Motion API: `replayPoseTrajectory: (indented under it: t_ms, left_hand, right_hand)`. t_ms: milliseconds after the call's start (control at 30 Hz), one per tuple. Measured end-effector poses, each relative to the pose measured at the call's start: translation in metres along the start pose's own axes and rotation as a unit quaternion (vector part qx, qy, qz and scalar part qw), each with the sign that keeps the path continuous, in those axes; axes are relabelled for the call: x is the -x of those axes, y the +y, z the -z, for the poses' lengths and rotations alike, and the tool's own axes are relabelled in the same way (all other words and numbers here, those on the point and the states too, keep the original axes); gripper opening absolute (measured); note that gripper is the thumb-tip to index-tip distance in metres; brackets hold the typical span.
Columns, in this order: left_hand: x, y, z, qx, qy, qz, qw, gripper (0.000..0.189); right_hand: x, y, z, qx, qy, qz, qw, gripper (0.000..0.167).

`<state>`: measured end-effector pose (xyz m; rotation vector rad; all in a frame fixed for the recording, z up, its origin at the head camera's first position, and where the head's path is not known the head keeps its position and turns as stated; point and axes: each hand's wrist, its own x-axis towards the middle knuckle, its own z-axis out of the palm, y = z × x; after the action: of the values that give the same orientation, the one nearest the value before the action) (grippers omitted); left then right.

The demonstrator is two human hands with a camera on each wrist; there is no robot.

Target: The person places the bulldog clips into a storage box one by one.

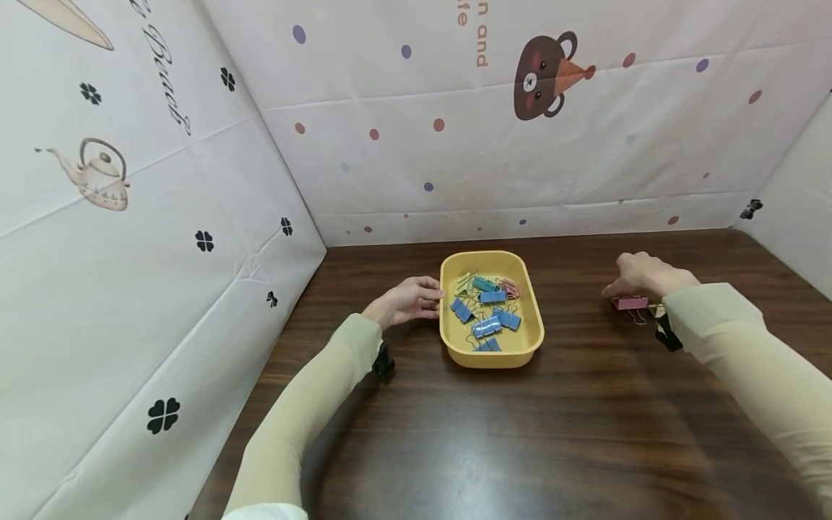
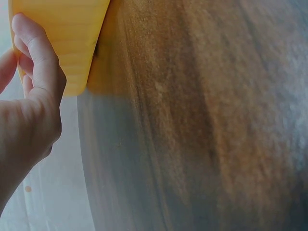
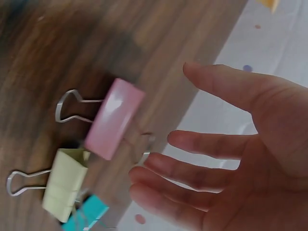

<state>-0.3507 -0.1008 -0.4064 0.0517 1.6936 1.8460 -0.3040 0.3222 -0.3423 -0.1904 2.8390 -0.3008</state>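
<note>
My left hand (image 1: 411,300) is at the left side of a yellow tray (image 1: 536,338), its fingers (image 2: 43,57) against the outer wall near the rim. In the tray lie several binder clips, mostly blue ones (image 1: 487,327), with a green clip (image 1: 484,284) among them. Far to the right, my right hand (image 1: 653,274) hovers palm down by a pink binder clip (image 3: 114,118) on the table. Its fingers are spread, with nothing between them in the right wrist view. Beside the pink clip are a pale yellow binder clip (image 3: 65,185) and a teal one (image 3: 86,214).
The dark wooden table (image 1: 455,440) meets a white patterned sheet (image 1: 390,166) at the back. Similar sheeting (image 1: 130,325) stands along the left side, and a white wall (image 1: 799,195) bounds the right. A dark wrist device (image 1: 383,360) shows under the left cuff.
</note>
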Motion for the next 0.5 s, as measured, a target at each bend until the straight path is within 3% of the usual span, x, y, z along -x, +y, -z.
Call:
replayPoseTrajectory:
  t_ms: [500]
  left_hand:
    - [0.001,0.000,-0.001,0.001,-0.004,0.001,1.0000,0.007]
  right_hand:
    - [-0.010,0.015,-0.018,0.011,-0.018,-0.004,0.9998,0.039]
